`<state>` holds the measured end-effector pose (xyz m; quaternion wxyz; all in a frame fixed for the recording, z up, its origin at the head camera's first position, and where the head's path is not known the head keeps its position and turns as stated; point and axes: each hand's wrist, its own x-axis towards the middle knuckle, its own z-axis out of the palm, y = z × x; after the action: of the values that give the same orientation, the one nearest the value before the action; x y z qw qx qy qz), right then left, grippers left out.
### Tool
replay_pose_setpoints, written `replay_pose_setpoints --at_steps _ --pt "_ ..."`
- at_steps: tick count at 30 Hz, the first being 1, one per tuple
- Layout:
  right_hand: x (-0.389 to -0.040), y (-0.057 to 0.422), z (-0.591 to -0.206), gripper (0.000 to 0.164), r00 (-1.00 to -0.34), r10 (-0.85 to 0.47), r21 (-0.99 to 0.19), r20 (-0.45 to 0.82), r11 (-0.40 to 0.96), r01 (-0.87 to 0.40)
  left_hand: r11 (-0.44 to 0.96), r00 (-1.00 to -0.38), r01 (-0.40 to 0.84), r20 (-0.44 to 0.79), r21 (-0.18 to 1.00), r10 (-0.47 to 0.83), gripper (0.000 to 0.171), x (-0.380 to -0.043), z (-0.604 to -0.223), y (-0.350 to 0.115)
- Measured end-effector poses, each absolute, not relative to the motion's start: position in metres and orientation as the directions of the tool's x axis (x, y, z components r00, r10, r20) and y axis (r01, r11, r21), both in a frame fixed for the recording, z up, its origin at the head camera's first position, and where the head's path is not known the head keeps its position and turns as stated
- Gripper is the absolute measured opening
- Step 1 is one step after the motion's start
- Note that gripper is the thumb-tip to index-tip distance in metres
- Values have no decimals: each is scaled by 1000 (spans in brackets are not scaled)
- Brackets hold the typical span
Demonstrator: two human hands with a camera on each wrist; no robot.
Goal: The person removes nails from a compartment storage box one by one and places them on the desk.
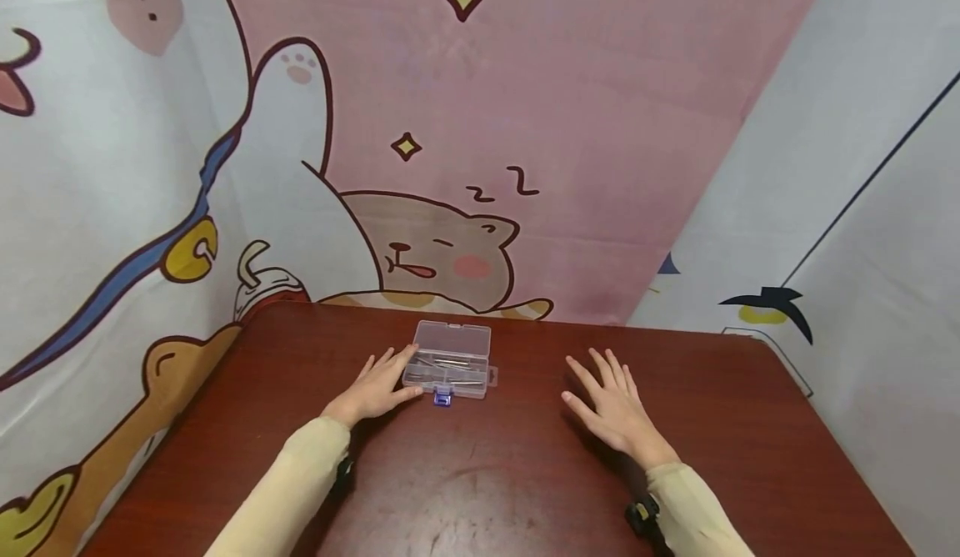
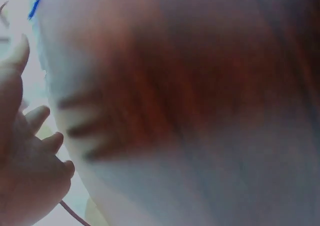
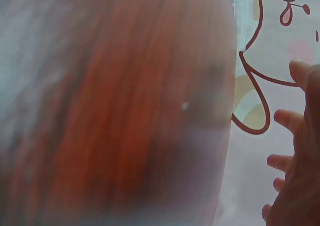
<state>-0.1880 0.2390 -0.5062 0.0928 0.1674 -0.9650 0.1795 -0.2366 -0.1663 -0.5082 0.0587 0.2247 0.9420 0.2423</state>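
Fingers of my left hand (image 1: 378, 383) are spread and extended, gripping nothing. Index finger and thumb flank the left end of the clear plastic case (image 1: 468, 392): the index fingertip is at its left edge toward the far side, the thumb tip at its near left corner. Whether these tips press on the plastic or lie just beside it, I cannot tell; the left wrist view does not settle it.

The case lies immediately right of my left fingers, on the far part of the table (image 1: 525, 474). Its long axis runs across my front, left to right, so a short end faces that hand. The lid (image 1: 453, 339) is folded back on the far side. Slender metal pieces (image 1: 453, 363) lie in the compartments. The blue latch (image 1: 442, 398) projects toward me; a clear tab (image 1: 492, 376) projects from the right end.

Fingers of my right hand (image 1: 611, 415) are fanned and extended, holding nothing, well apart from the case, which lies to their left.

Governing relation, in my judgement: the left hand is nearer and aligned with the long axis; the right would require leftward travel to reach the tab end.
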Motion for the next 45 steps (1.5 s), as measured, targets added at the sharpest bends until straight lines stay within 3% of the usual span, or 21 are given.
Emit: replay_pose_setpoints --at_steps 16,29,38,45 --pt "-192 219 -501 61 -903 -337 -322 266 852 -412 678 -815 543 117 495 568 62 -220 -502 -111" --pt "-200 198 -502 58 -857 -419 -443 301 734 -515 805 -873 486 140 341 467 62 -206 -500 -70" --pt "-209 179 -507 41 -750 -520 -434 409 612 -661 789 -881 463 112 404 460 81 -213 -505 -74" --pt "-207 174 -509 36 -760 -503 -460 412 604 -650 768 -863 445 -9 460 505 81 -222 -503 -82"
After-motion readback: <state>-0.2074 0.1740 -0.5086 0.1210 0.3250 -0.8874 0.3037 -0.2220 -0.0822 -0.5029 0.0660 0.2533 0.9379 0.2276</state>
